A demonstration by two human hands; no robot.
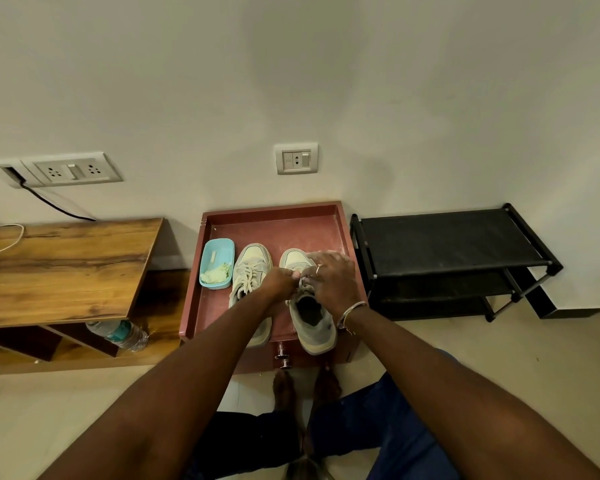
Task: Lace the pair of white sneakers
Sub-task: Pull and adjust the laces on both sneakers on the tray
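Two white sneakers stand side by side on a reddish-brown cabinet top, toes toward the wall. The left sneaker has its laces threaded; my left forearm crosses its heel. Over the right sneaker both hands work at the lace area. My left hand pinches the white lace near the eyelets. My right hand, with a ring and a bangle, curls over the tongue and holds the lace from the other side. The toe of the right sneaker is partly hidden by my right hand.
A light blue plastic tray with a cloth sits left of the sneakers. A wooden table stands at the left, a water bottle under it. A black shoe rack stands at the right. My bare feet rest before the cabinet.
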